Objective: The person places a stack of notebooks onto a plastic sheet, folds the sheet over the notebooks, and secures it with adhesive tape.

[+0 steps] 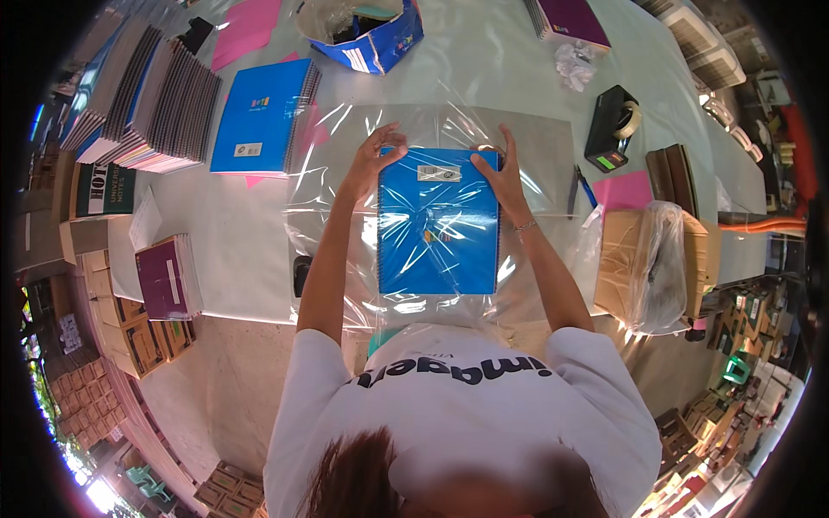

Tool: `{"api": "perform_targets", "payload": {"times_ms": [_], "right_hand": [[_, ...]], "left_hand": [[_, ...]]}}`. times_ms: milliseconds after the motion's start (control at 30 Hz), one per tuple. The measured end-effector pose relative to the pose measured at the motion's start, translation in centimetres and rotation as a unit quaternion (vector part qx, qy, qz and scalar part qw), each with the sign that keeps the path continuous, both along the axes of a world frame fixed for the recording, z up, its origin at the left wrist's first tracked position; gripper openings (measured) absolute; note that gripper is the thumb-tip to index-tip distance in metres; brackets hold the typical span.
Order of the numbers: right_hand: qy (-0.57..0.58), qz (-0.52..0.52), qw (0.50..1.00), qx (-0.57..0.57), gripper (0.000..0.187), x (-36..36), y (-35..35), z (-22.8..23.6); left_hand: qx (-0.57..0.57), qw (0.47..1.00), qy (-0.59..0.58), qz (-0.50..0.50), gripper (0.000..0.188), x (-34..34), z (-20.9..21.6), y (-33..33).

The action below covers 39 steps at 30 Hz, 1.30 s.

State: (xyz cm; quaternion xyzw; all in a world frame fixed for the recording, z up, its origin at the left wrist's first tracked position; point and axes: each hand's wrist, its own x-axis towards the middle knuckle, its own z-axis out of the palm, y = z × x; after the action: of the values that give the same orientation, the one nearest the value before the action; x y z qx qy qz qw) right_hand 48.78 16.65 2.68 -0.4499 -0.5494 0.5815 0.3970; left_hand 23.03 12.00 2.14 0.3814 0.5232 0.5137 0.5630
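Observation:
A blue spiral notebook (439, 226) lies on the table in front of me, its label at the far end. Clear plastic film (345, 250) covers it and spreads well past its sides, with glossy creases. My left hand (376, 161) is at the notebook's far left corner, fingers bent and apart from the thumb, which touches the film. At the far right corner rests my right hand (504, 175), open, thumb toward the notebook and fingers stretched away. No grip on the film shows in either hand.
Left are another blue notebook (266, 116), stacks of spiral notebooks (168, 99) and a purple notebook (166, 278). A blue bag (376, 47) stands at the back. Right are a black tape dispenser (606, 129), a blue pen (586, 186) and a cardboard box (620, 259) with plastic.

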Motion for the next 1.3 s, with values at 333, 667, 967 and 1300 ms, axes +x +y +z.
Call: {"api": "perform_targets", "payload": {"times_ms": [333,667,967,1300], "right_hand": [[-0.108,0.123,0.986,-0.018,0.033,0.6,2.6,1.0],[-0.144,0.248,0.945,-0.159,0.032,0.6,7.4,0.3],[-0.263,0.267,0.921,-0.109,0.026,-1.6,9.0,-0.9],[-0.387,0.216,0.892,-0.087,0.021,-1.3,11.5,-4.7]], "left_hand": [[-0.073,0.984,0.109,-0.125,0.040,-1.4,0.8,1.3],[-0.161,0.947,0.108,-0.255,0.040,-3.9,0.6,5.1],[-0.139,0.882,0.371,-0.255,0.023,-3.4,-3.2,7.3],[0.192,0.885,0.422,-0.040,0.025,5.2,1.5,4.4]]}}
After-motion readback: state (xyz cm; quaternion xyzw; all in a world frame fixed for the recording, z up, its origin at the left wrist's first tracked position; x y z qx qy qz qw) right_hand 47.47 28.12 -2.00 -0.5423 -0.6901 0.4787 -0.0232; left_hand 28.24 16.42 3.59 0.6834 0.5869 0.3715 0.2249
